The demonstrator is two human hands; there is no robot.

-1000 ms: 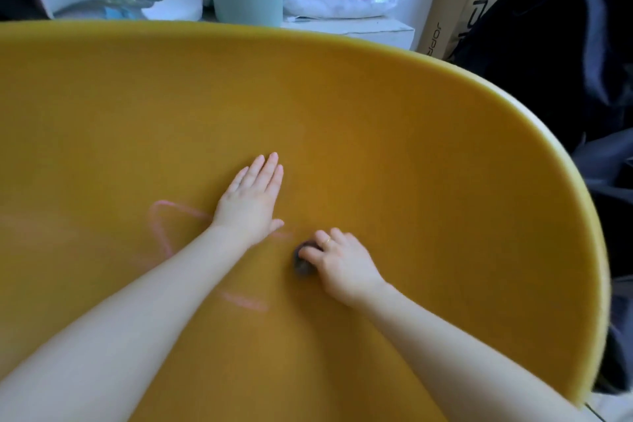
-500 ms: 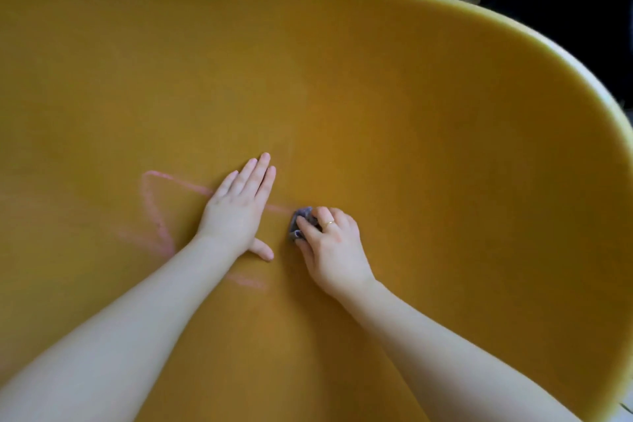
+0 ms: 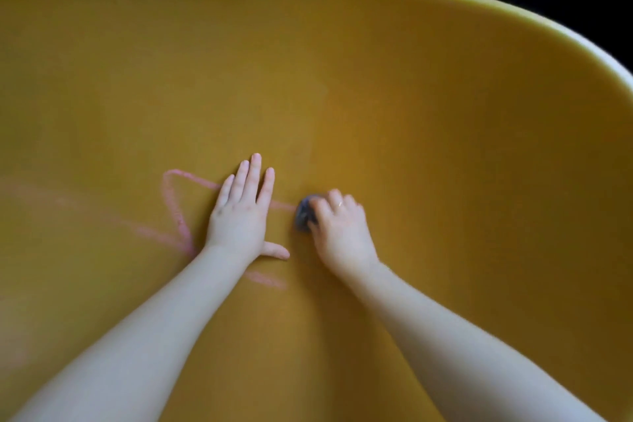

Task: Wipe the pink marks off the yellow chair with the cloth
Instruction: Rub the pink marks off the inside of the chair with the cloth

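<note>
Left hand (image 3: 241, 216) flat, fingers (image 3: 255, 171) extended, on the yellow chair (image 3: 411, 113) over pink marks (image 3: 174, 205); right hand (image 3: 342, 233) beside it, fingers gripping the bunched grey cloth (image 3: 305, 214).

Yellow chair (image 3: 411, 113) shell fills view, rim curving 12 to 3 o'clock. On it: pink marks (image 3: 174, 205) at 9 o'clock of centre, left hand (image 3: 241, 219) flat, small grey cloth (image 3: 304, 214) under right hand (image 3: 337, 233) just right of it.
</note>
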